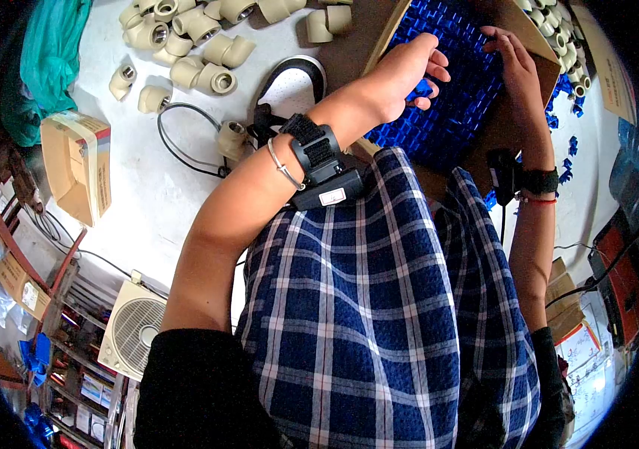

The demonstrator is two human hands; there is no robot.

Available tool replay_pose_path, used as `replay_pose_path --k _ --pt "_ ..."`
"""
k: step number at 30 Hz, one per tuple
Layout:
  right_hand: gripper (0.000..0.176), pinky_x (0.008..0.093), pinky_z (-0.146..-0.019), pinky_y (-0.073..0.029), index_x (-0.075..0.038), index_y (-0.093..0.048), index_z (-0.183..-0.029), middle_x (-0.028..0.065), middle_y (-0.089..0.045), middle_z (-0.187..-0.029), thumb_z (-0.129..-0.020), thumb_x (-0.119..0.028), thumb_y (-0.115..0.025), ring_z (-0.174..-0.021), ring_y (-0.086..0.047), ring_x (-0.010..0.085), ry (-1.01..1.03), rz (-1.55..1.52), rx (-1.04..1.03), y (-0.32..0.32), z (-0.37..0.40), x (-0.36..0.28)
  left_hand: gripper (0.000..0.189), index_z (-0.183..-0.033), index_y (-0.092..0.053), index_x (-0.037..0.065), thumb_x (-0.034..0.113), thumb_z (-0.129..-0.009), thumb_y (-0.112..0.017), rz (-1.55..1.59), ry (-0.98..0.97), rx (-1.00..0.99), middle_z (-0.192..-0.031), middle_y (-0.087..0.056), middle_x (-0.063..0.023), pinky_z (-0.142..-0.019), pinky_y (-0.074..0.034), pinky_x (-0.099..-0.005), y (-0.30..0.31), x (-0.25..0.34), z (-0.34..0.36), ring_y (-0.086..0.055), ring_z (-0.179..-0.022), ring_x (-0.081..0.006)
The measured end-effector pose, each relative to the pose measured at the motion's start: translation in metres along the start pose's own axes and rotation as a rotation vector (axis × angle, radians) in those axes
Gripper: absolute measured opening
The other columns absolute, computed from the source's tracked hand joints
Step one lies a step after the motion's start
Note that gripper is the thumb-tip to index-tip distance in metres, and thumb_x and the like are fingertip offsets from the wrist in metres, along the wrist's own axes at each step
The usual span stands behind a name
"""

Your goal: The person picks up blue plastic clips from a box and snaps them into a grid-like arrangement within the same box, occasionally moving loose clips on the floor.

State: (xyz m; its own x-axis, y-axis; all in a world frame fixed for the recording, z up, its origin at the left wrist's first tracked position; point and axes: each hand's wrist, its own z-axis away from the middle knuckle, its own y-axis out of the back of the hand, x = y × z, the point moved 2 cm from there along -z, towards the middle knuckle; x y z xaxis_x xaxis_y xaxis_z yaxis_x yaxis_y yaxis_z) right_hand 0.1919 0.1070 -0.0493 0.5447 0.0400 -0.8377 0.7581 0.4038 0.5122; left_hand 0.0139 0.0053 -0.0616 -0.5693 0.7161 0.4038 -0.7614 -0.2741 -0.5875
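Plaid shirt (379,322) fills the lower view, closest to you, and beyond it the white counter (147,202) spreads to the left. Ahead of you on that counter sits a brown cardboard box (510,120), packed with tight rows of blue clips (454,112). Off to the lower left, below the counter's edge, stands a white fan (134,329). An open carton (76,165) lies on the counter's left side, and a heap of beige pipe elbows (200,45) lies at the far end. Your left hand (405,75) hovers over the box's left part, its grip closed on a single blue clip (424,91) just above the rows. Your right hand (517,67) lies on the rows further right, its grip apart, fingers spread flat on the clips.
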Motion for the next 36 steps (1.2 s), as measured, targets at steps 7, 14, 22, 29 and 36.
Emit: replay_pose_path --k 7,14,22,29,36 --pt "0.035 0.0233 -0.080 -0.040 -0.007 -0.056 -0.119 0.0034 -0.060 -0.108 -0.097 -0.027 -0.039 -0.096 -0.052 0.0118 -0.346 -0.358 -0.045 0.006 -0.001 0.012 0.034 -0.093 -0.052 0.007 0.040 -0.090 -0.046 -0.015 -0.005 0.006 -0.082 -0.053 -0.0061 -0.042 -0.032 -0.0226 0.000 0.000 0.000 -0.044 -0.057 -0.0103" --pt "0.033 0.0223 -0.084 -0.037 -0.006 -0.055 -0.122 0.0041 -0.057 -0.114 -0.098 -0.022 -0.038 -0.097 -0.049 0.0106 -0.281 -0.583 -0.068 0.005 -0.007 0.011 0.033 -0.093 -0.052 0.007 0.039 -0.090 -0.045 -0.013 -0.001 0.001 -0.082 -0.053 -0.0059 -0.042 -0.032 -0.0227 0.000 -0.001 -0.001 -0.044 -0.057 -0.0104" --pt "0.030 0.0256 -0.082 -0.044 -0.005 -0.063 -0.108 0.0039 -0.065 -0.098 -0.092 -0.029 -0.054 -0.091 -0.058 0.0145 -0.035 0.154 -0.035 -0.006 -0.017 0.016 0.031 -0.093 -0.052 0.007 0.037 -0.088 -0.047 -0.020 0.010 0.024 -0.083 -0.054 -0.0062 -0.042 -0.033 -0.0228 0.000 0.000 -0.001 -0.044 -0.057 -0.0107" --pt "0.028 0.0332 -0.080 -0.049 -0.012 -0.065 -0.104 0.0131 -0.067 -0.094 -0.089 -0.034 -0.056 -0.088 -0.065 0.0264 0.064 0.484 -0.011 -0.017 -0.019 0.019 0.031 -0.093 -0.052 0.007 0.037 -0.087 -0.048 0.007 0.018 0.019 -0.082 -0.054 -0.0068 -0.041 -0.033 -0.0233 0.000 0.000 -0.002 -0.044 -0.057 -0.0108" --pt "0.026 0.0335 -0.081 -0.048 -0.009 -0.064 -0.108 0.0142 -0.066 -0.097 -0.090 -0.026 -0.054 -0.090 -0.064 0.0266 0.071 0.374 -0.155 -0.017 -0.016 0.016 0.031 -0.093 -0.052 0.007 0.037 -0.088 -0.047 0.009 0.013 0.013 -0.082 -0.054 -0.0064 -0.040 -0.033 -0.0230 0.000 -0.001 -0.002 -0.044 -0.057 -0.0108"
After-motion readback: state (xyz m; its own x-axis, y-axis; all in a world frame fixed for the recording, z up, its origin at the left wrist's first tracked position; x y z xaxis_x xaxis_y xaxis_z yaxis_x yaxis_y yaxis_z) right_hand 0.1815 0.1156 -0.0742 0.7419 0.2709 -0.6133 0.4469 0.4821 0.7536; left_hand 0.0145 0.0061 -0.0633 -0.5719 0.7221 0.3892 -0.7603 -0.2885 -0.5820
